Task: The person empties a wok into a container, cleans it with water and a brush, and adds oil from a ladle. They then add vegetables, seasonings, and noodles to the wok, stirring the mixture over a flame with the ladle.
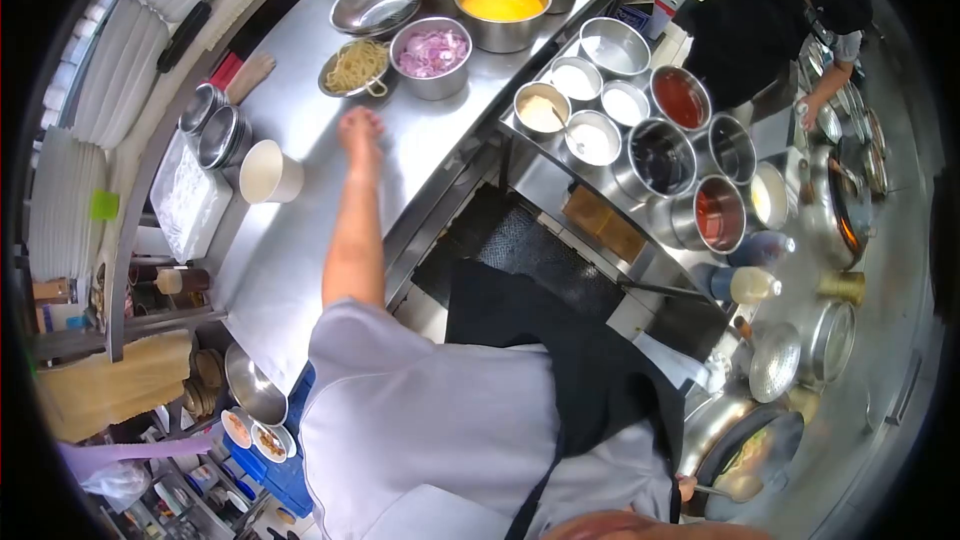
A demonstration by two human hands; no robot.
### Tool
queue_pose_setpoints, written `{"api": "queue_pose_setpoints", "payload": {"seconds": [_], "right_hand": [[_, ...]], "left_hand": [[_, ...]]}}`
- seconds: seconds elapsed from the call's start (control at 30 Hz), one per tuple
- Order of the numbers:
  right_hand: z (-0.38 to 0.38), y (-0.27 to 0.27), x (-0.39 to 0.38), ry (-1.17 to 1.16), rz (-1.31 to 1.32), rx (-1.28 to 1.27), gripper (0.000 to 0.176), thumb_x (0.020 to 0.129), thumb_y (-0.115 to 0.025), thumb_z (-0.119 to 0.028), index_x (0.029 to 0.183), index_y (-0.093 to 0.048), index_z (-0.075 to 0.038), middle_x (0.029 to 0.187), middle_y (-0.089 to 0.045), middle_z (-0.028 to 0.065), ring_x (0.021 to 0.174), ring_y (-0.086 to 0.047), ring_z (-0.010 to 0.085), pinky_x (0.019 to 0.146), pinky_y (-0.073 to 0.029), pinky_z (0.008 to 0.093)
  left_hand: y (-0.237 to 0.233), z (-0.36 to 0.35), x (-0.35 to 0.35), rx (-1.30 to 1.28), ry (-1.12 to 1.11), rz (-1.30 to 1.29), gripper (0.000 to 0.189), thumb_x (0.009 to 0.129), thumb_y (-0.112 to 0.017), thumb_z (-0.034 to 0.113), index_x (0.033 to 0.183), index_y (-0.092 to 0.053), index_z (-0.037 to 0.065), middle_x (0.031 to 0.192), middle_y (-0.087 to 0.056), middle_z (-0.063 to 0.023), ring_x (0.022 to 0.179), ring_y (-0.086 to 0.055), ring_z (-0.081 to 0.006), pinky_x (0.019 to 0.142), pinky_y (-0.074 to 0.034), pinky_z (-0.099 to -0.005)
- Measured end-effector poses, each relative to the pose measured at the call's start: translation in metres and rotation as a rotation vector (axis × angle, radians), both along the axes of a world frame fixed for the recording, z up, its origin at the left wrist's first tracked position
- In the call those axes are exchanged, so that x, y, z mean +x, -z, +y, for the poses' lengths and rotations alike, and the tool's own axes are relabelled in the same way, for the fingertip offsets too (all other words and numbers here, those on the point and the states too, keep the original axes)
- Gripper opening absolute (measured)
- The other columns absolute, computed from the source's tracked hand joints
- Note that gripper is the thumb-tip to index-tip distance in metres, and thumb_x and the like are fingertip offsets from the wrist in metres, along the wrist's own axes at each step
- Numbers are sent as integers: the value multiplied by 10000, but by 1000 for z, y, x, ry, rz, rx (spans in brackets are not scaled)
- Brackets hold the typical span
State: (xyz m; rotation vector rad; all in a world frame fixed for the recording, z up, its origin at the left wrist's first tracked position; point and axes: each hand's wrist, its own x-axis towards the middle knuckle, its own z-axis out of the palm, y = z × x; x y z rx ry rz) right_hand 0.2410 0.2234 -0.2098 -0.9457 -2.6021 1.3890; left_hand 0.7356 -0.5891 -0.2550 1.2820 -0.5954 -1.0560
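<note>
My left arm stretches over the steel counter (310, 240). My left hand (361, 138) is just short of a metal bowl of noodles (357, 66), apart from it; its fingers are blurred and nothing shows in them. Beside the noodles stands a pot of chopped red onion (430, 52). Low at the right, my right hand (687, 487), mostly hidden by my body, is closed on the handle of a ladle (738, 487). The ladle's bowl rests in a dark wok (765, 455) over yellowish food (748, 452).
A yellow-liquid pot (503, 3) and stacked bowls (378, 2) stand farther back. A white tub (270, 173) is on the left. Sauce pots (655, 157) crowd a stand on the right. Another person (770, 10) works at the upper right, a hand on the counter.
</note>
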Motion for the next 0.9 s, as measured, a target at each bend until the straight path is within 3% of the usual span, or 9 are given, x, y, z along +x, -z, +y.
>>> {"api": "queue_pose_setpoints", "payload": {"seconds": [0.03, 0.1, 0.2, 0.3, 0.4, 0.6, 0.7, 0.8, 0.9], "right_hand": [[-3, -2, -1, -6, -16, -1, 199, 918, -510, -230, 924, -493, -32, 720, -499, 120, 584, -504, 248, 464, -417, 398], [-6, -7, -3, -14, -34, -5, 216, 916, -502, -244, 928, -494, -28, 730, -505, 133, 597, -511, 266, 480, -426, 411], [-3, -10, -3, -13, -59, -5, 242, 913, -491, -264, 934, -496, -23, 745, -514, 152, 615, -521, 293, 504, -440, 431], [-1, -11, -5, -15, -81, -12, 269, 910, -480, -284, 940, -498, -18, 760, -524, 172, 634, -532, 321, 528, -453, 450], [3, -9, -9, -16, -101, -23, 296, 907, -469, -305, 946, -500, -13, 775, -533, 191, 652, -542, 348, 552, -467, 470], [16, 1, -20, -27, -155, -39, 352, 900, -447, -345, 958, -504, -2, 806, -551, 230, 690, -563, 403, 599, -494, 509], [27, 7, -23, -27, -184, -55, 381, 897, -436, -366, 964, -506, 3, 821, -560, 249, 708, -573, 431, 623, -507, 528], [49, 16, -27, -19, -220, -82, 410, 894, -425, -386, 970, -508, 8, 836, -569, 269, 727, -583, 458, 647, -521, 547], [82, 28, -32, -7, -255, -136, 439, 891, -414, -406, 975, -510, 13, 851, -578, 288, 746, -594, 486, 671, -534, 567]], "left_hand": [[3, -24, 26, 50, -53, 3, 342, 924, -591, 273, 1110, -531, -7, 978, -585, -121, 767, -596, -217, 615, -525, -343], [-7, -58, 51, 137, -131, 53, 297, 896, -623, 279, 901, -541, -7, 790, -590, -83, 579, -568, -167, 459, -481, -290], [2, -88, 69, 211, -129, -62, 334, 900, -636, 257, 989, -553, -55, 852, -607, -143, 574, -584, -209, 482, -513, -322], [5, -94, 84, 355, 55, 4, 312, 923, -591, 195, 1065, -543, -79, 924, -619, -178, 619, -604, -229, 501, -528, -337], [10, -81, 91, 227, 122, 171, 293, 950, -542, 171, 1126, -529, -62, 1004, -610, -177, 736, -626, -248, 555, -560, -331], [-15, -41, 107, 196, 122, 53, 238, 919, -527, 115, 1104, -544, -33, 989, -610, -139, 736, -611, -206, 594, -554, -300], [-41, -26, 121, 92, 189, 45, 217, 894, -550, 123, 1064, -551, -13, 975, -608, -126, 784, -612, -212, 646, -555, -310], [-116, 5, 93, 13, 179, 10, 147, 859, -561, 83, 947, -556, -34, 847, -603, -124, 656, -593, -199, 603, -568, -297], [-179, 37, 57, -36, 246, -17, 100, 867, -563, 63, 930, -571, -15, 846, -596, -118, 683, -602, -206, 647, -571, -316]]}}
